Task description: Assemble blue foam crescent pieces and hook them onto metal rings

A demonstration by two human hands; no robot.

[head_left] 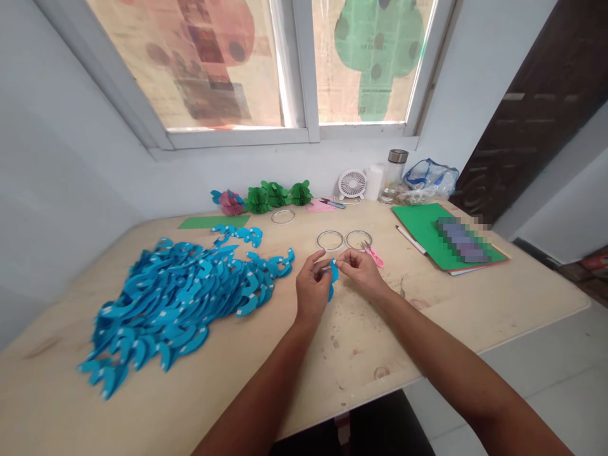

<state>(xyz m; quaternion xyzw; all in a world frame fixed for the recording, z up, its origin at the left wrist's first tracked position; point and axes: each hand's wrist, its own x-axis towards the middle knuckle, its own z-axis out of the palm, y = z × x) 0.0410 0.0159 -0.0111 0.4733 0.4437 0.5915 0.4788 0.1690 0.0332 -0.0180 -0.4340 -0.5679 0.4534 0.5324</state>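
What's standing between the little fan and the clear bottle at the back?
In the head view, a plain white upright object stands between the fan and the bottle.

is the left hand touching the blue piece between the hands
Touching: in the head view, the left hand holds the blue piece, with no gap showing between them.

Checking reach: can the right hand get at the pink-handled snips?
Probably yes: the pink-handled snips lie just beyond the right hand, nothing visible between, though it is busy at the blue strip.
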